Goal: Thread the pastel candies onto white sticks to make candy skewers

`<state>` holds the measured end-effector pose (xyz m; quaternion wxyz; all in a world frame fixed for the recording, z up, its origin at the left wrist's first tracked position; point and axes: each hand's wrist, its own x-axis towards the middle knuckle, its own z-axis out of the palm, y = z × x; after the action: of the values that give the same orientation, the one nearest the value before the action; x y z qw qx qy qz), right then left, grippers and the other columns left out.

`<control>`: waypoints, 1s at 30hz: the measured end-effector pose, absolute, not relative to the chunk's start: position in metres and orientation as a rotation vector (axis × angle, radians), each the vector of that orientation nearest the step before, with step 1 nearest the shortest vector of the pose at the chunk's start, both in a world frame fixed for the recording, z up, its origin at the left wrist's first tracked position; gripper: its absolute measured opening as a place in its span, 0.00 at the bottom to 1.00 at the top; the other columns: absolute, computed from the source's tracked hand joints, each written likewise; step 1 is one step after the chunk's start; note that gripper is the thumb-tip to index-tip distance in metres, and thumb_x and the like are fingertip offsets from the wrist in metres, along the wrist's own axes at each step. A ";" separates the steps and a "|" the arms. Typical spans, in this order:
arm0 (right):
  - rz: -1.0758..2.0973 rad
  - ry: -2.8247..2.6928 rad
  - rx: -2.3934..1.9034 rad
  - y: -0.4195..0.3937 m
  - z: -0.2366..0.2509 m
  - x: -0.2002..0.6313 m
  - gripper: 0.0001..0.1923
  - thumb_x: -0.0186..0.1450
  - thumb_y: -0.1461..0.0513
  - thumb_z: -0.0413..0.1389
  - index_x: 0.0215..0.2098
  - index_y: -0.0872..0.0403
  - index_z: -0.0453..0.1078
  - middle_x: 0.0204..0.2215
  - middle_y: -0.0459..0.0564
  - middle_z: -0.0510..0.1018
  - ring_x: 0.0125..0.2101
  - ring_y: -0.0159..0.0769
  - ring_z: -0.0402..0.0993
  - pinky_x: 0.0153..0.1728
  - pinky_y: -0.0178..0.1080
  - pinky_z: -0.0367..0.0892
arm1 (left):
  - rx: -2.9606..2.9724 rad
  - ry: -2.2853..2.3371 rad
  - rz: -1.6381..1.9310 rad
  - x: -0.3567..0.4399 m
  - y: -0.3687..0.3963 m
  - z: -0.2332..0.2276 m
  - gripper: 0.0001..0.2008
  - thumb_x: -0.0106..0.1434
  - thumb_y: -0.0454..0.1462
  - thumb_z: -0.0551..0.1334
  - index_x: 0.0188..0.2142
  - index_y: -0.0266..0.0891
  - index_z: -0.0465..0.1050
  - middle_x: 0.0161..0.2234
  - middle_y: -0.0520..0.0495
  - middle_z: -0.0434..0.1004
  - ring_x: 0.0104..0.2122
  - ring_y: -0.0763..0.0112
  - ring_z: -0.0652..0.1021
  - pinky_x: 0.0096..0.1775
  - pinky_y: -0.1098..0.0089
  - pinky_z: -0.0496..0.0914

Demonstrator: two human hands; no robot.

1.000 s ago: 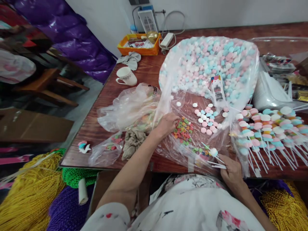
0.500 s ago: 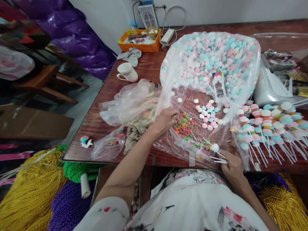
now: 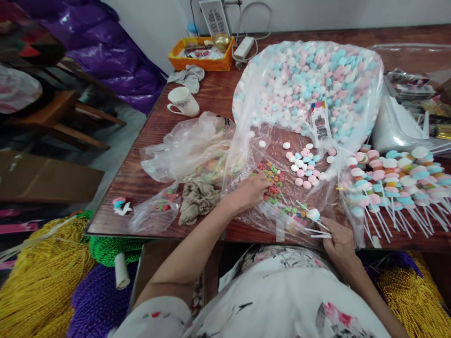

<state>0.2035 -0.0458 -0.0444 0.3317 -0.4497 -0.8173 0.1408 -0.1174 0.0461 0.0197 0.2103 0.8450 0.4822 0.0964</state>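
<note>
My left hand (image 3: 254, 189) is at the near left of a pile of small coloured rings (image 3: 276, 184) on the clear plastic sheet. Its fingers are curled with their tips down among the rings; whether a ring is pinched is hidden. My right hand (image 3: 338, 238), at the table's front edge, is closed around several thin white sticks (image 3: 319, 230). One of these sticks carries a whitish-blue candy disc (image 3: 313, 214). A smaller scatter of rings (image 3: 295, 212) lies just left of it. Beyond both hands are loose pink, white and blue candy discs (image 3: 307, 172).
A large clear bag of candy discs (image 3: 299, 89) fills the back. Finished candy sticks (image 3: 394, 183) are heaped at the right. To the left are a plastic bag (image 3: 186, 152), a crumpled cloth (image 3: 197, 199), a white mug (image 3: 183, 102) and an orange tray (image 3: 200, 62).
My left hand has moved right and slightly nearer, from the rings' left edge onto the pile. The right hand keeps hold of the sticks in nearly the same place.
</note>
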 end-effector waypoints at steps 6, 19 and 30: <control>0.413 -2.115 -1.152 -0.046 -0.041 0.204 0.16 0.65 0.69 0.51 0.50 0.55 0.71 0.36 0.53 0.82 0.36 0.41 0.81 0.35 0.40 0.77 | 2.096 1.373 0.594 -0.129 0.028 0.024 0.09 0.60 0.29 0.57 0.31 0.37 0.77 0.29 0.47 0.76 0.31 0.70 0.74 0.37 0.70 0.68; 0.435 -2.141 -1.209 -0.047 -0.040 0.201 0.18 0.61 0.69 0.50 0.48 0.56 0.72 0.33 0.52 0.82 0.33 0.41 0.80 0.34 0.40 0.76 | 1.974 1.443 0.802 -0.106 0.022 0.015 0.09 0.62 0.30 0.58 0.37 0.39 0.78 0.33 0.49 0.80 0.32 0.71 0.78 0.38 0.70 0.71; 0.481 -2.162 -1.219 -0.048 -0.040 0.203 0.19 0.62 0.68 0.50 0.51 0.55 0.70 0.36 0.53 0.81 0.34 0.41 0.80 0.36 0.40 0.76 | 2.321 1.573 0.813 -0.103 0.011 -0.012 0.11 0.62 0.28 0.57 0.39 0.39 0.76 0.37 0.43 0.77 0.39 0.64 0.75 0.43 0.62 0.70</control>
<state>0.2035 -0.0480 -0.0402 0.3019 -0.4598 -0.8152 0.1812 -0.1034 0.0111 -0.0122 0.1108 0.7901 0.5356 0.2769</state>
